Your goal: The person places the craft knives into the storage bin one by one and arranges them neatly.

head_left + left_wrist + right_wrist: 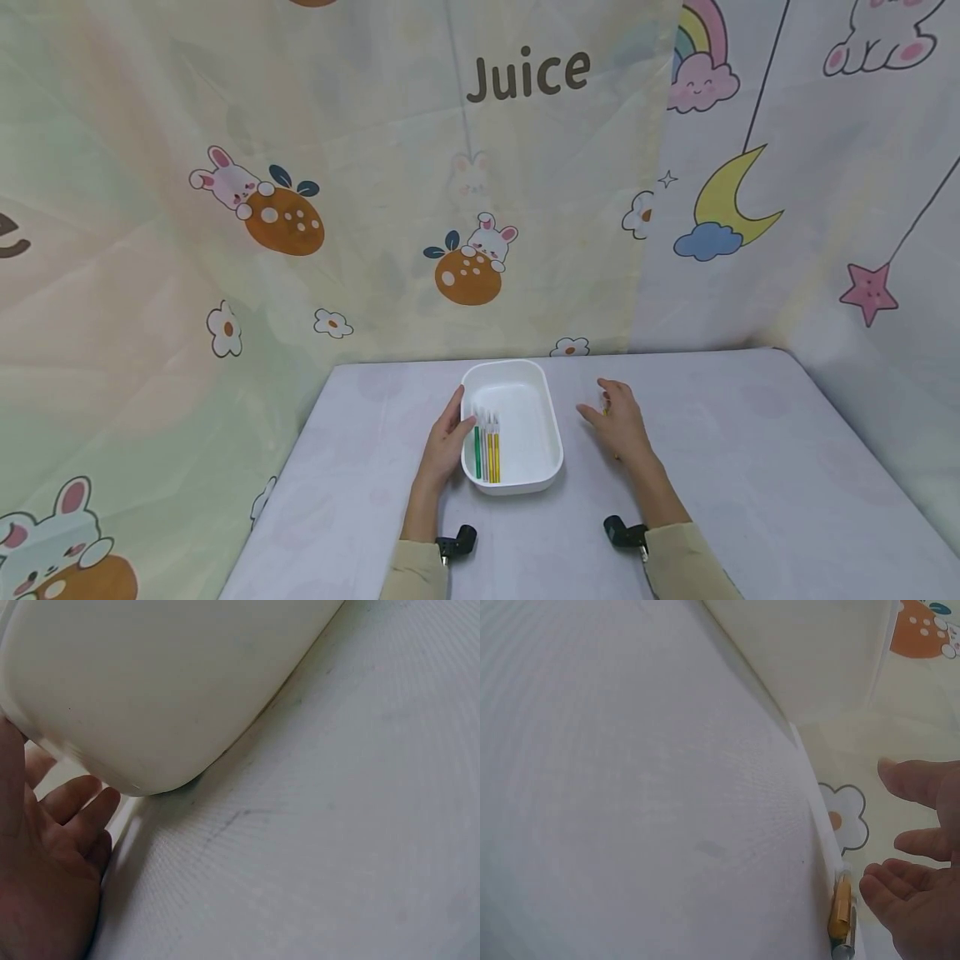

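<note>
A white plastic tray (527,421) stands on the table with several slim pens (491,454), green, grey and yellow, side by side along its left part. My left hand (442,446) holds the tray's left side, thumb over the rim. In the left wrist view the fingers (82,806) lie against the outer wall. Right of the tray, my right hand (624,425) hovers with thumb and fingers spread. Beside its fingertips, in the right wrist view, more slim pens (841,907), at least one orange-yellow, lie on the table; the hand partly hides them in the head view.
A pale cloth (720,467) covers the table, whose back edge meets a printed curtain (375,208) with cartoon rabbits and oranges. Another curtain (825,208) hangs at the right. Both wrists carry a small black camera (624,533).
</note>
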`<control>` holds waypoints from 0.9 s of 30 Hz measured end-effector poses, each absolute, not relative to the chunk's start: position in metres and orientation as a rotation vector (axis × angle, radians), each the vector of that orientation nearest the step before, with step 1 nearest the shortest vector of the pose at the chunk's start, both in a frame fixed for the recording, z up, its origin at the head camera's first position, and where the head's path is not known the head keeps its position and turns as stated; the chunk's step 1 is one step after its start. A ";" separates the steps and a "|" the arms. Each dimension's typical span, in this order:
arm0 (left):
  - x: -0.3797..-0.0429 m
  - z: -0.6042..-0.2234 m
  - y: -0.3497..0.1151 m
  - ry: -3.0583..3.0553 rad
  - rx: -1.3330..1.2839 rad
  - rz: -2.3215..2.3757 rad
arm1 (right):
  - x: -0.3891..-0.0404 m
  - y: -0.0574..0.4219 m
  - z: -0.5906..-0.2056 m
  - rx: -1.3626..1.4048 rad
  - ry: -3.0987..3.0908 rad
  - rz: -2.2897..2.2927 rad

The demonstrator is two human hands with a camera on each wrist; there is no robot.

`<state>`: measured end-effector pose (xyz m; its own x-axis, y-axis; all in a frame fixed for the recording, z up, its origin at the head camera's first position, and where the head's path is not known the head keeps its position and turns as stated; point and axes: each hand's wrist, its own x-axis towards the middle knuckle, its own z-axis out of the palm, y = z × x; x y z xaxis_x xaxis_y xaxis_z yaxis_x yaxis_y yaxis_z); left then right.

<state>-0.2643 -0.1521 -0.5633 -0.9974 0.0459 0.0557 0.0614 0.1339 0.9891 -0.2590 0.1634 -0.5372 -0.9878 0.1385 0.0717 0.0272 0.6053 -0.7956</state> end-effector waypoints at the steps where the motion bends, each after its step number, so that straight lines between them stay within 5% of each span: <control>1: -0.264 -0.563 -0.152 -2.356 -0.116 -2.056 | -0.259 0.163 -0.537 -0.140 -2.710 1.328; 27: -0.263 -0.563 -0.152 -2.337 -0.129 -2.091 | -0.265 0.155 -0.536 -0.127 -2.882 1.112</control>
<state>-0.2632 -0.1524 -0.5626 -0.9966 0.0590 0.0575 0.0637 0.1089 0.9920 -0.2653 0.1554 -0.5357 -0.9954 0.0946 0.0168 0.0588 0.7380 -0.6722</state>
